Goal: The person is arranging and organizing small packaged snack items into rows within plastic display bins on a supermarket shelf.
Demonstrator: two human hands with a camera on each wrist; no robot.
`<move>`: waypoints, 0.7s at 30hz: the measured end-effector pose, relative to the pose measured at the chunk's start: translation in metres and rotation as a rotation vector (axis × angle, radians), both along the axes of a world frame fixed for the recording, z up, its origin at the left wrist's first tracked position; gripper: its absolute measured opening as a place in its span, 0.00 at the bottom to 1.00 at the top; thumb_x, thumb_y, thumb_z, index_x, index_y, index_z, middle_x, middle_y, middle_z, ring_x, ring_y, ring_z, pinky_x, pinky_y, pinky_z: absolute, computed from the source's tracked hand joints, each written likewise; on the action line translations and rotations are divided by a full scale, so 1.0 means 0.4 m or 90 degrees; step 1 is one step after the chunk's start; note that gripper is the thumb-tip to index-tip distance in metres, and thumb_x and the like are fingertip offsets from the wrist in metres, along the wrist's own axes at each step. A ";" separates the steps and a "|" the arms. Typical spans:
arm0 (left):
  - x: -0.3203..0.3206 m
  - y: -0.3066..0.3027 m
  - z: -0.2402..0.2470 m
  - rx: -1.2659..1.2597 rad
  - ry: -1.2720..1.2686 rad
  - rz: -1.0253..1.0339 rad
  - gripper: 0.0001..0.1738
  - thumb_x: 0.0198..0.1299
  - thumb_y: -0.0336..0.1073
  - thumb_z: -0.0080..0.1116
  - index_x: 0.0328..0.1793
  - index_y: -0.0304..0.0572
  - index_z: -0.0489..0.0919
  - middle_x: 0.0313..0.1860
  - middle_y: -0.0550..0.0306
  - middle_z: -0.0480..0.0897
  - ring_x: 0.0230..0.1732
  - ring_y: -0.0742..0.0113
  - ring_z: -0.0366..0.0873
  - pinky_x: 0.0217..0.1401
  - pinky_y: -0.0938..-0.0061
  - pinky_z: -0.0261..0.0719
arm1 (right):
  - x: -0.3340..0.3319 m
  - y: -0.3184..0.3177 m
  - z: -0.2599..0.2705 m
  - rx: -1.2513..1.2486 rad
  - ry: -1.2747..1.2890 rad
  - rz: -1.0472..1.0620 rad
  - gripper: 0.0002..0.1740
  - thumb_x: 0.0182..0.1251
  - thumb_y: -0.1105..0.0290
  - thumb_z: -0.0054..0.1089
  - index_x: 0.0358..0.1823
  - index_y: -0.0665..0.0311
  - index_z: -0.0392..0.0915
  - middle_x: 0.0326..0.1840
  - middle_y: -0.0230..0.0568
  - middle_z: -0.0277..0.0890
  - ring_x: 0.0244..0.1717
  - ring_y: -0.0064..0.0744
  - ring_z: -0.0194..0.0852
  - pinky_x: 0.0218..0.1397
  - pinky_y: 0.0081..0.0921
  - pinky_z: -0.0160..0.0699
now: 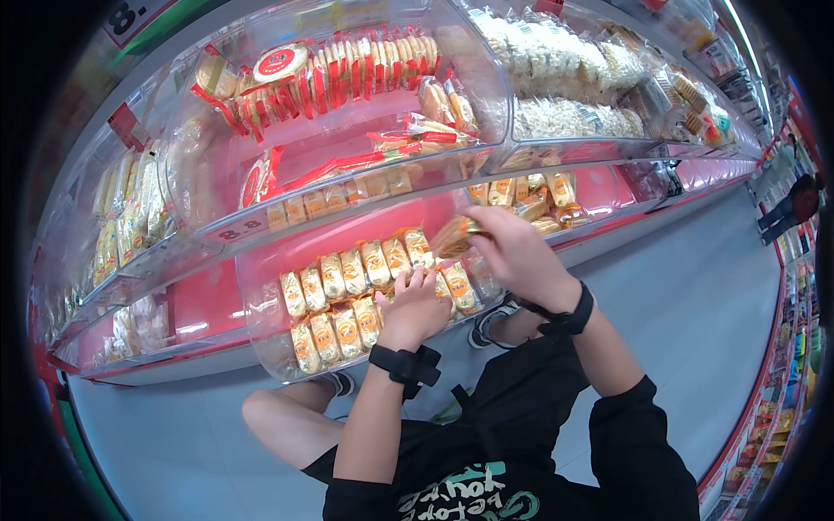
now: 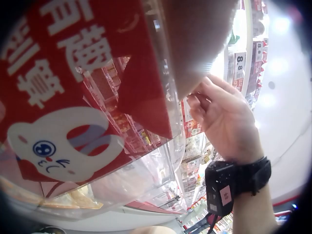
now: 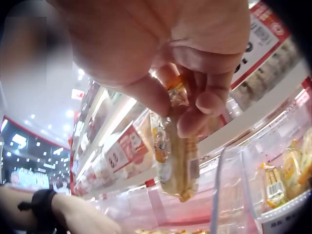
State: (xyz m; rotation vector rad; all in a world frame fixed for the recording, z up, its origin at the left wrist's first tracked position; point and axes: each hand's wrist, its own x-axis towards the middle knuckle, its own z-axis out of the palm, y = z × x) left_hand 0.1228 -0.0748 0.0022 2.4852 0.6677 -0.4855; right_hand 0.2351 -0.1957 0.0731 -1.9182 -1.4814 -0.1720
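My right hand (image 1: 521,256) pinches one end of a clear-wrapped biscuit packet (image 3: 178,158) with orange print. It hangs below the fingertips in the right wrist view. In the head view the packet (image 1: 456,236) is held above the right end of a clear plastic bin (image 1: 261,317). Two rows of similar upright packets (image 1: 347,271) stand inside. My left hand (image 1: 415,311) rests on those packets with its fingers spread forward, hiding part of both rows. The left wrist view has a red printed sign (image 2: 97,29) close up and my right hand (image 2: 229,122) beyond.
Above the bin, an upper shelf tray (image 1: 347,169) holds round biscuits in red wrappers (image 1: 373,65). To the right is a compartment of white bagged snacks (image 1: 565,61). More orange packets (image 1: 530,191) lie in the neighbouring lower bin. A person (image 1: 790,200) stands down the aisle.
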 end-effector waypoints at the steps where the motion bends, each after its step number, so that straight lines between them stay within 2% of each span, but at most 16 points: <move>1: -0.002 0.000 0.002 -0.004 0.000 -0.002 0.35 0.62 0.52 0.41 0.75 0.53 0.57 0.78 0.59 0.51 0.78 0.59 0.43 0.71 0.36 0.40 | -0.013 0.024 -0.006 -0.045 -0.102 0.018 0.20 0.59 0.77 0.53 0.55 0.69 0.69 0.42 0.54 0.73 0.36 0.47 0.77 0.43 0.37 0.77; 3: -0.002 0.001 0.009 -0.012 -0.001 -0.010 0.34 0.61 0.50 0.41 0.74 0.51 0.57 0.77 0.59 0.52 0.78 0.58 0.43 0.71 0.33 0.40 | -0.039 0.074 -0.039 -0.164 -0.109 -0.008 0.19 0.54 0.78 0.52 0.49 0.71 0.67 0.39 0.56 0.71 0.39 0.54 0.75 0.44 0.40 0.76; 4: 0.002 0.003 0.004 -0.020 0.008 -0.019 0.35 0.61 0.49 0.42 0.75 0.52 0.56 0.77 0.60 0.52 0.78 0.58 0.43 0.72 0.34 0.39 | -0.056 0.102 -0.023 -0.250 -0.112 -0.033 0.17 0.52 0.79 0.51 0.46 0.72 0.67 0.38 0.54 0.71 0.42 0.52 0.75 0.42 0.40 0.76; 7: 0.001 0.007 0.008 -0.020 0.017 -0.028 0.35 0.60 0.49 0.43 0.75 0.53 0.56 0.77 0.60 0.51 0.78 0.58 0.43 0.72 0.34 0.39 | -0.039 0.184 -0.081 -0.252 -0.254 -0.141 0.16 0.54 0.74 0.52 0.46 0.70 0.68 0.40 0.55 0.71 0.40 0.50 0.78 0.40 0.40 0.79; 9: 0.001 0.004 -0.012 0.001 -0.001 -0.009 0.33 0.61 0.51 0.44 0.73 0.55 0.59 0.77 0.63 0.53 0.78 0.58 0.44 0.71 0.34 0.40 | -0.011 0.246 -0.092 -0.419 -0.131 -0.162 0.19 0.55 0.71 0.58 0.48 0.69 0.75 0.48 0.56 0.76 0.49 0.47 0.77 0.46 0.33 0.81; 10: 0.001 0.002 -0.009 0.012 -0.008 -0.001 0.33 0.62 0.52 0.44 0.73 0.55 0.61 0.77 0.65 0.53 0.78 0.59 0.44 0.70 0.34 0.40 | 0.011 0.274 -0.098 -0.481 -0.054 -0.153 0.16 0.56 0.72 0.57 0.47 0.67 0.78 0.49 0.54 0.77 0.50 0.47 0.77 0.48 0.34 0.81; 11: 0.009 0.005 -0.004 0.012 0.037 -0.024 0.34 0.61 0.51 0.44 0.73 0.51 0.60 0.77 0.64 0.53 0.78 0.59 0.43 0.71 0.35 0.39 | 0.030 0.295 -0.106 -0.543 0.025 -0.143 0.13 0.58 0.72 0.55 0.45 0.66 0.80 0.49 0.52 0.78 0.52 0.46 0.77 0.50 0.35 0.80; 13: 0.006 0.002 -0.014 0.012 0.013 -0.001 0.35 0.61 0.51 0.43 0.73 0.48 0.59 0.77 0.64 0.51 0.78 0.60 0.42 0.71 0.35 0.39 | 0.059 0.307 -0.130 -0.555 -0.141 -0.102 0.13 0.61 0.71 0.52 0.43 0.65 0.81 0.49 0.49 0.79 0.52 0.45 0.78 0.52 0.33 0.79; 15: 0.004 0.002 -0.009 0.007 0.011 -0.008 0.35 0.61 0.52 0.43 0.74 0.49 0.59 0.78 0.63 0.50 0.78 0.60 0.42 0.71 0.34 0.39 | 0.098 0.335 -0.187 -0.567 -0.154 -0.163 0.15 0.61 0.69 0.52 0.46 0.64 0.81 0.50 0.47 0.78 0.52 0.45 0.78 0.49 0.33 0.81; 16: 0.004 0.004 -0.006 0.004 0.008 -0.009 0.35 0.61 0.52 0.43 0.74 0.49 0.59 0.78 0.63 0.50 0.78 0.60 0.42 0.71 0.34 0.39 | 0.097 0.348 -0.206 -0.550 -0.096 -0.237 0.16 0.61 0.67 0.53 0.48 0.64 0.80 0.53 0.47 0.77 0.55 0.43 0.75 0.45 0.34 0.82; 19: 0.007 0.009 -0.013 0.001 0.009 -0.022 0.36 0.57 0.47 0.45 0.75 0.54 0.58 0.76 0.60 0.53 0.77 0.59 0.44 0.70 0.30 0.39 | 0.064 0.332 -0.212 -0.447 -0.233 -0.259 0.11 0.57 0.72 0.52 0.39 0.65 0.80 0.44 0.50 0.79 0.45 0.48 0.78 0.46 0.34 0.80; 21: 0.003 0.006 -0.016 -0.003 -0.013 -0.008 0.36 0.57 0.47 0.46 0.74 0.53 0.58 0.76 0.60 0.53 0.77 0.59 0.44 0.70 0.30 0.38 | 0.067 0.330 -0.204 -0.531 -0.188 -0.243 0.14 0.60 0.70 0.51 0.45 0.64 0.79 0.49 0.52 0.76 0.50 0.46 0.78 0.49 0.34 0.80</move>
